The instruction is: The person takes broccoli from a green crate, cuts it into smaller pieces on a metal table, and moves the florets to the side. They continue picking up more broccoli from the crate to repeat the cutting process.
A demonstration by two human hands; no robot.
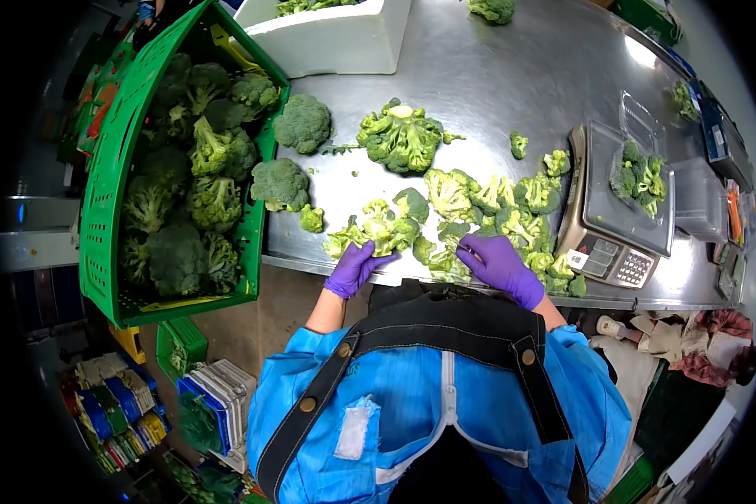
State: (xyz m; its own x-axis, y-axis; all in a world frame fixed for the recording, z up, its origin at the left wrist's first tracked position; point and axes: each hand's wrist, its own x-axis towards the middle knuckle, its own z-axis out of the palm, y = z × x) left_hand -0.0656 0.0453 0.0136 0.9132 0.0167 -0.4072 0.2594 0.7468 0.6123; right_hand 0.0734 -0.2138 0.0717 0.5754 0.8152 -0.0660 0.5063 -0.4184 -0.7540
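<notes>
My left hand (pixel 354 270), in a purple glove, grips a broccoli head (pixel 382 227) at the table's front edge. Its thumb points right along the lower side of the stalks. My right hand (pixel 506 267), also gloved in purple, is closed over the cut broccoli florets (pixel 521 223) to the right. Its thumb and fingertips are pressed together; whatever they hold, if anything, is too small to make out. A whole broccoli head (pixel 401 139) lies stem up beyond my hands. Two more heads, one farther back (pixel 302 123) and one nearer (pixel 280 185), rest by the crate.
A green crate (pixel 109 210) full of broccoli stands at the left. Behind it is a white foam box (pixel 336 42). On the right, a scale (pixel 617 244) carries an open clear clamshell (pixel 638 172) with florets. Clear containers (pixel 699 197) sit beyond it on the steel table (pixel 487 92).
</notes>
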